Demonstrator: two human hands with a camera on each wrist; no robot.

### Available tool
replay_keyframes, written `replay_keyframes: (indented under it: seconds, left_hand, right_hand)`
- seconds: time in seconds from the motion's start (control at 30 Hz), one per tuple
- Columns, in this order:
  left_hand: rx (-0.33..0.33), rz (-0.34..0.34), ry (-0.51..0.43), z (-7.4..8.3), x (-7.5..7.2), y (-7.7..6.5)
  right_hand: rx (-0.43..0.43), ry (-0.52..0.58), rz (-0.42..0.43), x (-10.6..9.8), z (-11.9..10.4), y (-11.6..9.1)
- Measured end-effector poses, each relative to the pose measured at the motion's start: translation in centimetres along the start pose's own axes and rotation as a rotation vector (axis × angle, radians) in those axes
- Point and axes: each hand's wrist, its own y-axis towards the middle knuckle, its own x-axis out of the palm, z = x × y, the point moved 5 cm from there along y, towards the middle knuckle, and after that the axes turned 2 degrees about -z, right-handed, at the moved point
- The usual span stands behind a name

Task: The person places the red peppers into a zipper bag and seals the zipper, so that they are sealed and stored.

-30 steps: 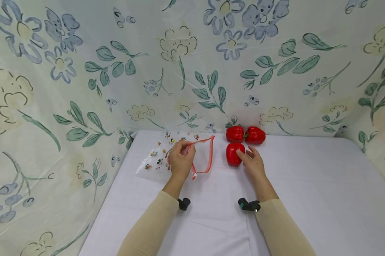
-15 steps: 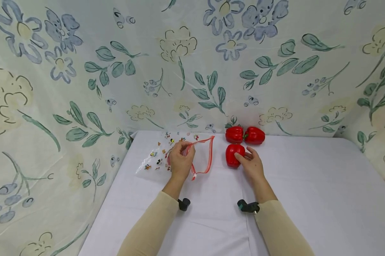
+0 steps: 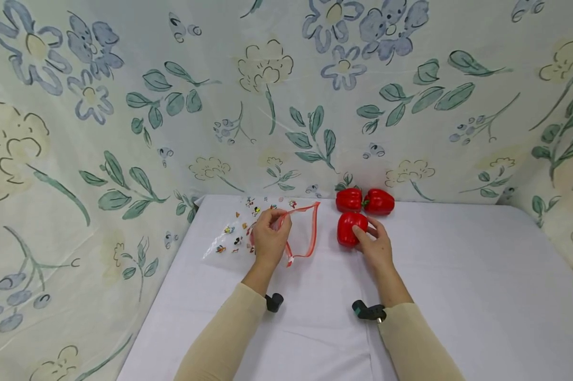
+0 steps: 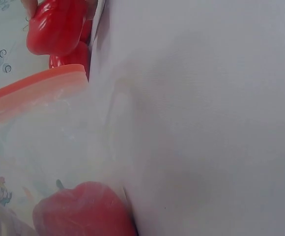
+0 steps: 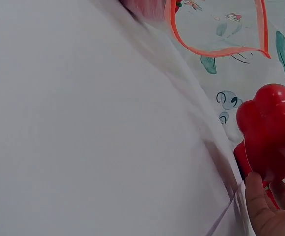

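My left hand point(image 3: 270, 241) pinches the rim of a clear zip bag point(image 3: 215, 251) printed with small cartoon figures; its red zip edge gapes toward the right. Inside the bag, a red bell pepper point(image 4: 86, 211) shows through the plastic in the left wrist view. To the right of the opening, my right hand point(image 3: 376, 247) grips another red bell pepper point(image 3: 348, 228), thumb on its near side and fingers on the far side. Part of that hand point(image 5: 272, 214) appears below the pepper in the right wrist view.
Just behind the gripped pepper lie two more red bell peppers, one on the left point(image 3: 348, 200) and one on the right point(image 3: 381, 201). A white cloth point(image 3: 467, 286) covers the table. Floral fabric point(image 3: 276, 106) hangs along its back edge.
My right hand has closed its hold on the front pepper, which has tipped and shifted slightly. The left hand and the bag have stayed nearly still.
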Motion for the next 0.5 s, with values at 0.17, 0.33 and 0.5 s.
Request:
replay_keyframes:
  seconds: [0.17,0.33,0.5]
  left_hand:
    - [-0.011,-0.014,-0.005,-0.1,0.0,0.0]
    - [-0.01,-0.022,0.005,-0.2,-0.1,0.0]
    - [-0.024,-0.019,-0.006,-0.2,0.0,-0.2]
  right_hand:
    - [-0.019,0.036,-0.023,0.3,-0.3,-0.5]
    - [-0.034,0.058,-0.046,0.6,-0.5,-1.0]
    - [-0.044,0.089,-0.059,0.9,-0.5,-1.5]
